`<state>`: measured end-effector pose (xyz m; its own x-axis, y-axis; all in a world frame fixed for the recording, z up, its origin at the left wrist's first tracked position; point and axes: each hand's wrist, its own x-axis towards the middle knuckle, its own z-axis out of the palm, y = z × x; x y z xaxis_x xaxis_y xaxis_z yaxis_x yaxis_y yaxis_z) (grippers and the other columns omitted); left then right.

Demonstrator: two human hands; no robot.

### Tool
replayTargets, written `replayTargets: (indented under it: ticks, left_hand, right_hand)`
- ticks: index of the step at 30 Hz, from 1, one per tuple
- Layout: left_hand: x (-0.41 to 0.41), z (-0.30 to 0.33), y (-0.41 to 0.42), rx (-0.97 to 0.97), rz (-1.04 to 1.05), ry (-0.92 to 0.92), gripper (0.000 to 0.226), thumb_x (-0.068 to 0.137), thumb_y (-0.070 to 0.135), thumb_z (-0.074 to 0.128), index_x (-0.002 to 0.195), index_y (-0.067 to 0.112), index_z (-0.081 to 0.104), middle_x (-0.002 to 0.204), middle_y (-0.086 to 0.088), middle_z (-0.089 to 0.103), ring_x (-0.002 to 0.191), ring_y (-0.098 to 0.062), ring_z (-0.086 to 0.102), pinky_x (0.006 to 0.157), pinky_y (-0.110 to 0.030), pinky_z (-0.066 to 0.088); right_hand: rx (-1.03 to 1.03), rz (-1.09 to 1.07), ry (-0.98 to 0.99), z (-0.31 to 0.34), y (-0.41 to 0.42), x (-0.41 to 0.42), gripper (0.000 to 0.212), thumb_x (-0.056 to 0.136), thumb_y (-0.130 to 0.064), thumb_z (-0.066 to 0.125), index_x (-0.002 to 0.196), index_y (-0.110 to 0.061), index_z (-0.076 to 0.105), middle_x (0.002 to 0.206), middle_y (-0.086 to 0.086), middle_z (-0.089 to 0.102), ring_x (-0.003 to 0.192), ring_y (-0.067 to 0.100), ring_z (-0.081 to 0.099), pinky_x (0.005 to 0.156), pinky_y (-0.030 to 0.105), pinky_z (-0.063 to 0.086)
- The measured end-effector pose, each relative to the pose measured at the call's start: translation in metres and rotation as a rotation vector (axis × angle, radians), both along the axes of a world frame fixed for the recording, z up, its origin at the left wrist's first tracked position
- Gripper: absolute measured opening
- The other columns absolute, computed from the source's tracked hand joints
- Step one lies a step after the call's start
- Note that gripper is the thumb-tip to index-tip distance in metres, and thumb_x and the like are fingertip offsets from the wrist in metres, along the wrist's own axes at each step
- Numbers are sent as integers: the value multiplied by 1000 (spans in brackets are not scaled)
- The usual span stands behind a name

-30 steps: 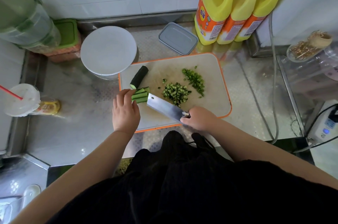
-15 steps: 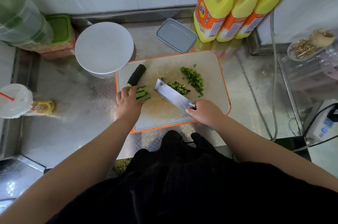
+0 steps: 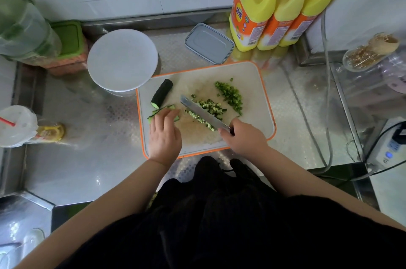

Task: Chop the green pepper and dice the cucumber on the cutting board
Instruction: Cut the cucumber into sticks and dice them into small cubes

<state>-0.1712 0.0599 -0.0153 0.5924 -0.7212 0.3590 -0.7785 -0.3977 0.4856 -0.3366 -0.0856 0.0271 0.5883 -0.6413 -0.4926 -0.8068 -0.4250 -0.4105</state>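
Observation:
An orange-rimmed white cutting board point(image 3: 261, 101) lies on the steel counter. A dark uncut cucumber piece point(image 3: 162, 93) rests at its left. Just below it, my left hand point(image 3: 165, 134) lies with straight fingers on a bundle of cucumber strips point(image 3: 169, 108). My right hand point(image 3: 242, 137) grips the handle of a cleaver point(image 3: 203, 114). Its blade stands on edge in the pile of diced cucumber point(image 3: 208, 110). A row of chopped green pepper point(image 3: 230, 95) sits further right.
A white round lid point(image 3: 122, 59) on a container touches the board's far-left corner. A grey lidded box point(image 3: 208, 43) and yellow bottles point(image 3: 274, 5) stand behind. A lidded cup with a red straw point(image 3: 17, 125) is at left. Cables point(image 3: 327, 93) and a power strip point(image 3: 388, 148) lie right.
The cleaver swung from lying flat near the strips to standing on edge in the diced cucumber pile. My left hand slid forward and flattened over the cucumber strips.

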Motion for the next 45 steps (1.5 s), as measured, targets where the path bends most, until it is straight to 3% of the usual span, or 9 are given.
replayTargets:
  ticks: [5, 9, 13, 17, 20, 27, 33, 39, 45]
  left_hand:
    - [9, 21, -10, -134, 172, 392, 45, 84, 4, 36, 125, 5, 55, 123, -12, 54, 118, -25, 50, 104, -42, 40]
    - [7, 32, -21, -127, 86, 279, 39, 96, 17, 41, 130, 4, 53, 131, -12, 52, 124, -24, 46, 109, -38, 36]
    - [-13, 31, -30, 395, -346, -79, 51, 98, 49, 30, 146, 31, 35, 155, -5, 28, 142, -32, 23, 117, -47, 12]
    - [-21, 22, -46, 727, -540, -160, 67, 90, 68, -8, 149, 47, 14, 162, 5, 5, 148, -31, -1, 116, -53, -5]
    - [-22, 17, -59, 800, -553, -129, 66, 83, 66, -21, 146, 52, -8, 161, 11, -11, 147, -26, -15, 116, -53, -11]
    - [-31, 18, -76, 821, -546, -52, 63, 84, 61, -19, 146, 53, -9, 160, 11, -19, 146, -26, -18, 115, -53, -12]
    - [-18, 13, -74, 851, -443, 1, 52, 96, 55, -4, 148, 51, -3, 159, 12, -21, 146, -25, -20, 115, -53, -15]
    - [-3, 11, -68, 898, -391, 39, 63, 87, 60, -12, 149, 50, -5, 158, 12, -22, 146, -23, -21, 116, -52, -13]
    - [12, 8, -69, 843, -299, 147, 54, 97, 53, -2, 150, 48, 6, 159, 14, -17, 147, -20, -18, 118, -47, -11]
  right_hand:
    - [-155, -20, -104, 11, 1, -10, 41, 90, -59, 45, 98, -19, 46, 83, -6, 61, 76, 20, 61, 71, 37, 52]
    - [-242, 55, -153, 9, 0, -20, 36, 92, -51, 47, 96, -15, 48, 83, -1, 59, 78, 22, 60, 67, 39, 51]
    - [-409, 139, -163, -4, 5, -29, 38, 88, -45, 56, 102, -9, 54, 84, 4, 62, 77, 27, 61, 61, 37, 48]
    - [-564, 136, -219, -12, 8, -34, 33, 81, -39, 58, 83, -6, 57, 64, 4, 58, 56, 27, 58, 48, 32, 41]
    - [-591, 87, -223, -15, 7, -39, 26, 78, -27, 72, 82, -6, 58, 64, 6, 58, 56, 28, 57, 49, 34, 43]
    - [-629, 32, -240, -16, 0, -48, 26, 73, -23, 78, 85, -6, 61, 67, 5, 62, 59, 26, 61, 51, 31, 44]
    - [-632, 51, -275, -20, -2, -65, 25, 80, -29, 63, 90, -6, 63, 72, 4, 65, 63, 25, 63, 55, 30, 44]
    - [-629, 33, -291, -20, 0, -81, 31, 84, -35, 49, 88, -8, 64, 73, 1, 65, 62, 23, 61, 54, 29, 42]
    - [-604, -87, -330, -18, 0, -89, 27, 82, -33, 51, 85, -8, 62, 67, 1, 61, 56, 24, 58, 53, 31, 42]
